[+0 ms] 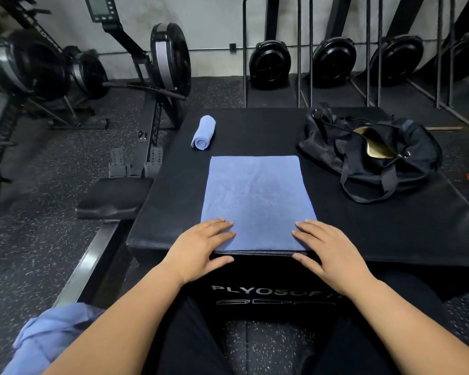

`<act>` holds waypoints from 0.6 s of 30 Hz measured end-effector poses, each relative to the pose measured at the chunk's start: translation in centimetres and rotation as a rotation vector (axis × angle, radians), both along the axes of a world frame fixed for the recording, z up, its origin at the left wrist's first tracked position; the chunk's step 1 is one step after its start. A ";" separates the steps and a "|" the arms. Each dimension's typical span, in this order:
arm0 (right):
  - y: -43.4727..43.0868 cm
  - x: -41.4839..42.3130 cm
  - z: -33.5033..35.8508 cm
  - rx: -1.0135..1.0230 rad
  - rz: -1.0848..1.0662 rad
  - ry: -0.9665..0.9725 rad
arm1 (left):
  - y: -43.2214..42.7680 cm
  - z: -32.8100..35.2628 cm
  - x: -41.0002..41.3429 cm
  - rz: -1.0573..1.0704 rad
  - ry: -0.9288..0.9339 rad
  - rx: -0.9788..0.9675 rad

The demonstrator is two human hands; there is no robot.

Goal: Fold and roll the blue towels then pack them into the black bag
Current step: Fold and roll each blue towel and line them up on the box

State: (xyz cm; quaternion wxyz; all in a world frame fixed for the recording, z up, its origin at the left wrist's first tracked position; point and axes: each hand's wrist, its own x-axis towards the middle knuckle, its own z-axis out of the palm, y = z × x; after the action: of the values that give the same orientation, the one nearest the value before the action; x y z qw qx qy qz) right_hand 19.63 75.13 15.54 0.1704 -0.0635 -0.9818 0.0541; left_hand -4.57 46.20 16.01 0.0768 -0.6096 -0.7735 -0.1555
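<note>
Crumpled towel: a loose heap of soft blue cloth (52, 336) at the lower left corner of the frame, beside the left forearm.
Left hand (201, 247): lower centre, palm down on the near left corner of the flat towel, fingers straight and slightly spread, thumb over the box's front edge.
Right hand (328, 250): lower centre, flat on the near right corner, fingers straight and slightly apart, thumb at the front edge.
Flat towel: a smooth blue rectangular towel (257, 196) at centre frame, its near edge level with the box edge.
Box: a black padded box (390, 234) with white lettering on its front.
Rolled towel: a tight blue towel roll (204, 132) above and left of the flat towel, apart from it.
Bag: a black fabric duffel bag (371, 152) at the upper right of the box top, unzipped, with a gold lining showing.
Background: black rowing machines (157, 63) along the top of the frame.
</note>
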 end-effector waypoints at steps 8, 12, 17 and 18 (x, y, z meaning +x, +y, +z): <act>-0.6 1.0 0.7 -0.232 -0.088 0.165 | -0.5 0.3 0.5 0.030 -0.008 0.136; -0.7 0.8 0.8 -0.271 -0.142 0.142 | -0.5 0.6 0.8 0.073 -0.034 0.161; -0.8 0.3 1.1 -0.327 -0.208 0.149 | -0.5 0.6 0.8 0.098 -0.067 0.157; -0.7 0.2 1.2 -0.328 -0.210 0.148 | -0.5 0.7 0.7 0.110 -0.081 0.162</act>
State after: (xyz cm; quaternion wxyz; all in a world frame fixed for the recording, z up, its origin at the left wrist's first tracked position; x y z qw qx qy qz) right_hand 19.87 74.38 16.73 0.2343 -0.1882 -0.9326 0.1997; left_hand -3.86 45.68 16.71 0.1030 -0.5513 -0.7931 -0.2376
